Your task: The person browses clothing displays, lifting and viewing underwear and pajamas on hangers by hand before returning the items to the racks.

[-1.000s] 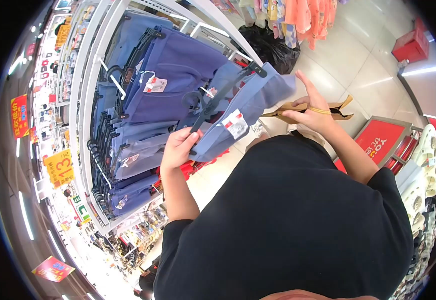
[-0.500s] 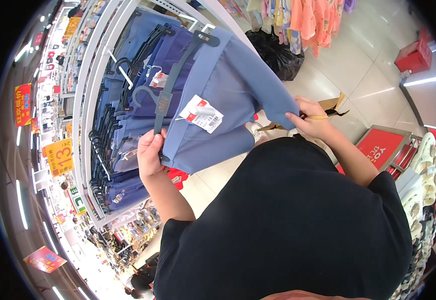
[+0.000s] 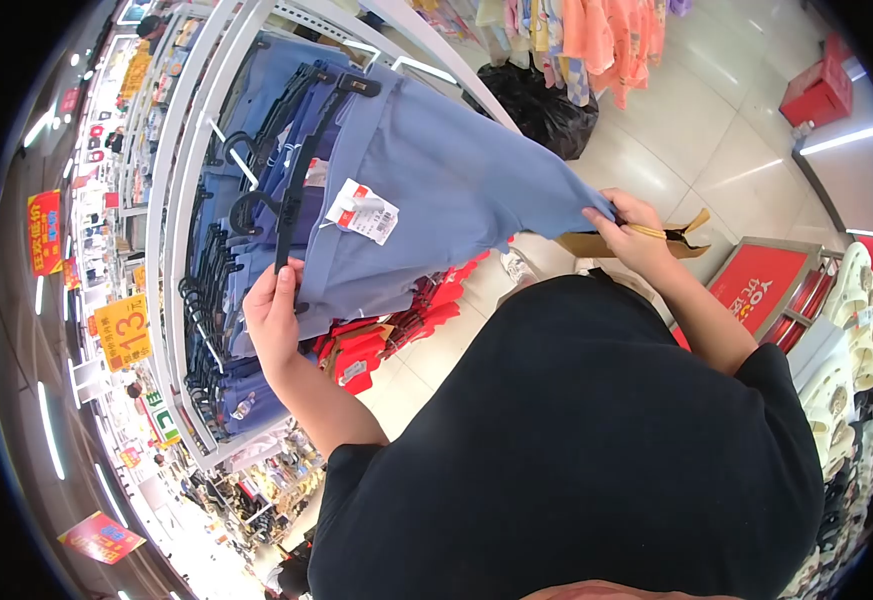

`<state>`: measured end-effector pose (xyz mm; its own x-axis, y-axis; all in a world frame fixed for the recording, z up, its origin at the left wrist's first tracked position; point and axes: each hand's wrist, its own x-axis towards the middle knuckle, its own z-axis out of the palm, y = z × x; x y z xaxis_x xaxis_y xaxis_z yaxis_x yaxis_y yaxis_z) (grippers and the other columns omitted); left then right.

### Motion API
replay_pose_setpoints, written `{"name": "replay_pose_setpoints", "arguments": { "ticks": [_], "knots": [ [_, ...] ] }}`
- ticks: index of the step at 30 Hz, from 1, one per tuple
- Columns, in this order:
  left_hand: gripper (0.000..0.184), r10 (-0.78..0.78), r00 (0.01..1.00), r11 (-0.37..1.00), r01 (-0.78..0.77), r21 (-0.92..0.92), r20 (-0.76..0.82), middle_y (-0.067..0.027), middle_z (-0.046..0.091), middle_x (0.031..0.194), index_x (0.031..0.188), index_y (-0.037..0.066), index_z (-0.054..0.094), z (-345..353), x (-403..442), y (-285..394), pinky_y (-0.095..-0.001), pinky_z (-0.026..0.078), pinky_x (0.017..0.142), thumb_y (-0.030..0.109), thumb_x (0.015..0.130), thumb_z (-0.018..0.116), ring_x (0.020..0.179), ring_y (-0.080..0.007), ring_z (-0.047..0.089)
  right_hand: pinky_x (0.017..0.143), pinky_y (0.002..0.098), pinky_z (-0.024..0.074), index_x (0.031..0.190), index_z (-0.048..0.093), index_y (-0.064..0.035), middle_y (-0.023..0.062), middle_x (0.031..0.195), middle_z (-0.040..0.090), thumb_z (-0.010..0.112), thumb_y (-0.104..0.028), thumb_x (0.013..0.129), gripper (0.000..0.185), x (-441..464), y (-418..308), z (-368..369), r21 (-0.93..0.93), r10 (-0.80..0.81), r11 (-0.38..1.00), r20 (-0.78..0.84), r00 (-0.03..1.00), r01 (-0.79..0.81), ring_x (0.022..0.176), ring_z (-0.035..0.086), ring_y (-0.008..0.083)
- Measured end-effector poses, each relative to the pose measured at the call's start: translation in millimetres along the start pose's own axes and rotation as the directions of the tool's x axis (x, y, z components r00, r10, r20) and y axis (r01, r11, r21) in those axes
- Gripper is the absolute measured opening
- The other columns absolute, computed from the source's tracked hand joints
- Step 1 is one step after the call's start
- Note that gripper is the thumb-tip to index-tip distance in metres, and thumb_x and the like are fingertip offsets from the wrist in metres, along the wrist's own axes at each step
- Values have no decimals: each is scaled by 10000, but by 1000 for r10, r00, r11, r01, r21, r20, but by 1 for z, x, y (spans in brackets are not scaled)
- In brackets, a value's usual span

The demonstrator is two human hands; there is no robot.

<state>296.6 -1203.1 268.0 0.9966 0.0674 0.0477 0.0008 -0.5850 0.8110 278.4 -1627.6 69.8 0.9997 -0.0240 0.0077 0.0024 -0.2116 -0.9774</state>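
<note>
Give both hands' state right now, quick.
Left hand: closed, holding the black hanger near one end.
Right hand: closed, pinching the blue garment at the end away from the hanger.

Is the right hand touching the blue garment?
Touching: the head view shows the right hand pinching the tapered end of the blue garment.

Blue garment (image 3: pixel 436 165), black hanger (image 3: pixel 293 203), red-white tag (image 3: pixel 364 213)

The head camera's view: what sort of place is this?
Probably a clothing shop, or a store's clothing section: the held blue garment is on a hanger with a printed tag, and a yellow sign shows a large 13.
</note>
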Motion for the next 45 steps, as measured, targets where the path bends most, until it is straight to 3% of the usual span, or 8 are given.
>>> {"name": "replay_pose_setpoints", "arguments": {
  "ticks": [3, 6, 7, 15, 33, 38, 41, 45],
  "knots": [
    [160, 232, 969, 917, -189, 352, -83, -63, 631, 861, 977, -13, 661, 1, -1, 2, -263, 440, 714, 121, 971, 574, 811, -127, 563, 581, 266, 418, 892, 631, -6, 29, 695, 551, 700, -80, 854, 108, -3, -5, -2, 30, -6, 1000, -12, 1000, 7, 632, 502, 91],
    [135, 839, 536, 484, -654, 581, -94, -159, 651, 966, 984, -21, 633, 5, 13, 9, -357, 512, 807, 86, 968, 552, 925, -262, 640, 589, 266, 417, 817, 592, -15, 36, 717, 526, 711, -32, 815, 119, -4, -5, -2, 7, -130, 991, 14, 991, 130, 636, 505, 119],
    [164, 878, 461, 428, -633, 645, -130, -204, 632, 1069, 975, -20, 596, -3, 10, -2, -414, 541, 838, 113, 993, 503, 991, -362, 642, 598, 265, 418, 796, 575, -20, 41, 739, 520, 711, -15, 802, 136, -2, -2, -2, -11, -243, 970, 37, 969, 243, 652, 509, 134],
    [372, 871, -68, 318, -676, 664, -487, -253, 600, 1062, 943, -8, 504, -10, 34, -38, -347, 582, 752, 319, 1060, 370, 962, -334, 640, 712, 286, 446, 665, 367, -51, 140, 983, 581, 634, 127, 685, 322, -5, -9, 19, 237, -473, 875, 224, 852, 423, 825, 557, 239],
    [428, 816, -58, 383, -691, 613, -575, -238, 573, 1129, 934, 32, 452, -8, 33, -39, -393, 565, 834, 422, 1054, 325, 1015, -330, 620, 572, 314, 424, 721, 499, -70, 99, 800, 544, 671, 79, 685, 230, -2, -17, 28, 225, -435, 900, 430, 791, 373, 666, 539, 259],
    [379, 841, -32, 392, -652, 649, -540, -222, 591, 1003, 978, 10, 459, -6, 29, -48, -323, 574, 689, 362, 1062, 349, 914, -287, 632, 657, 297, 510, 1099, 658, -7, 141, 864, 695, 586, -2, 868, 243, -2, -9, 28, 141, -367, 930, 418, 831, 340, 733, 679, 229],
    [407, 864, 344, 504, -615, 606, -369, -203, 593, 1014, 904, 22, 453, -14, 4, -58, -412, 541, 785, 408, 1031, 429, 920, -303, 611, 645, 285, 497, 1149, 649, -11, 113, 785, 671, 581, -14, 896, 262, -3, -12, 27, 66, -206, 979, 317, 926, 195, 662, 649, 195],
    [352, 751, 581, 630, -489, 603, -313, -137, 583, 731, 819, 13, 576, 15, -8, -73, -375, 494, 620, 330, 972, 579, 682, -286, 590, 573, 244, 437, 1205, 625, -30, 45, 699, 605, 626, -44, 894, 312, -3, -10, 18, 39, -80, 997, 259, 963, 73, 575, 533, 92]
  ]
}}
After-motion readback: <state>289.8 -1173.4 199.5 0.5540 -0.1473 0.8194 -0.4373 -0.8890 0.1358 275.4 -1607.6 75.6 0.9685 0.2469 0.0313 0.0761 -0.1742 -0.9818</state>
